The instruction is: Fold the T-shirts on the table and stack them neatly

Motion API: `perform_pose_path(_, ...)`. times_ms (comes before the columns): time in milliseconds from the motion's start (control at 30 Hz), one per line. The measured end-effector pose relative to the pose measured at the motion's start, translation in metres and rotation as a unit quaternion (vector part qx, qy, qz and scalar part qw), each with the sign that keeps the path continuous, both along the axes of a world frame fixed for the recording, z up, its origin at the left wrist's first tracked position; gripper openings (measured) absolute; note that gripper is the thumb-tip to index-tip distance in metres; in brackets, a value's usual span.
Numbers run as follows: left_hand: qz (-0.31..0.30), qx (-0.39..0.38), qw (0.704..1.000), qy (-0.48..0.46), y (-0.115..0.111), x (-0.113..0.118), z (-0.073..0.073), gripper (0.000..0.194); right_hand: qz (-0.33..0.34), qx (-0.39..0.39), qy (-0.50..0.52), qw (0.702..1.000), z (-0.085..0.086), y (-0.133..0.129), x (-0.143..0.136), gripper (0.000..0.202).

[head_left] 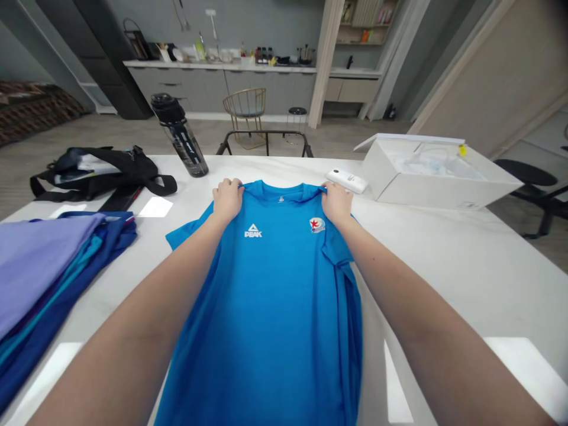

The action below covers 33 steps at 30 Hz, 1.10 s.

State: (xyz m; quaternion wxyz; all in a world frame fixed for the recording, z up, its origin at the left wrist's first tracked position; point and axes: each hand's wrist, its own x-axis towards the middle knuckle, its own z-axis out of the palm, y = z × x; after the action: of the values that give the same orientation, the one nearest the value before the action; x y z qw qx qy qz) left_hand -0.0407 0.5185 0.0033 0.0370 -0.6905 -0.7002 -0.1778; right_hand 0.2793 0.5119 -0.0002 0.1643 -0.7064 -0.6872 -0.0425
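Note:
A blue T-shirt [275, 296] lies front side up on the white table [426, 266], its collar toward the far edge and its lower part running out of view at the bottom. White lettering and a small red-and-white badge mark its chest. My left hand [228, 198] pinches the cloth at the shoulder left of the collar. At the other shoulder, my right hand [337, 203] grips the fabric with its fingers closed. The left sleeve spreads outward, while the right side of the shirt is creased and partly folded under.
Folded clothes [44, 254] are stacked at the left, below a black bag [102, 171]. A dark bottle [181, 136] stands near the far edge. Beyond my right hand are a white handheld device [347, 180] and an open white box [435, 177]. A chair [266, 137] stands behind the table.

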Motion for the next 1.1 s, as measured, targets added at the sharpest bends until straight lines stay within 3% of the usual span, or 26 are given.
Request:
perform_pose_path(133,-0.077,0.039,0.996,0.009,-0.015,0.016,-0.017,0.046,0.031,0.027,-0.020,0.999,-0.005,-0.005,-0.016,0.041)
perform_pose_path(300,-0.148,-0.007,0.988,0.041,-0.075,0.031,-0.026,0.050,0.058,-0.026,-0.022,0.998,-0.005,-0.065,-0.014,0.035)
perform_pose_path(400,-0.109,-0.032,0.993,0.025,-0.110,0.014,-0.024,0.054,0.016,-0.047,-0.011,0.999,0.000,-0.109,0.008,0.044)
perform_pose_path(500,-0.005,-0.058,0.998,-0.017,-0.127,-0.025,-0.025,0.058,-0.067,-0.096,0.010,0.993,0.006,-0.139,0.038,0.055)
perform_pose_path(567,0.027,-0.084,0.996,-0.031,-0.129,-0.053,-0.027,0.061,-0.112,-0.115,0.015,0.987,0.006,-0.150,0.054,0.055)
perform_pose_path(667,0.011,-0.153,0.988,-0.023,-0.125,-0.082,-0.031,0.062,-0.140,-0.130,0.025,0.981,0.002,-0.155,0.063,0.045)
perform_pose_path(867,0.008,-0.202,0.979,-0.002,-0.121,-0.101,-0.037,0.075,-0.114,-0.127,-0.008,0.985,-0.008,-0.152,0.075,0.031)
perform_pose_path(1100,-0.017,-0.195,0.980,0.028,-0.095,-0.136,-0.034,0.071,-0.128,-0.111,-0.102,0.980,-0.008,-0.114,0.153,0.037)
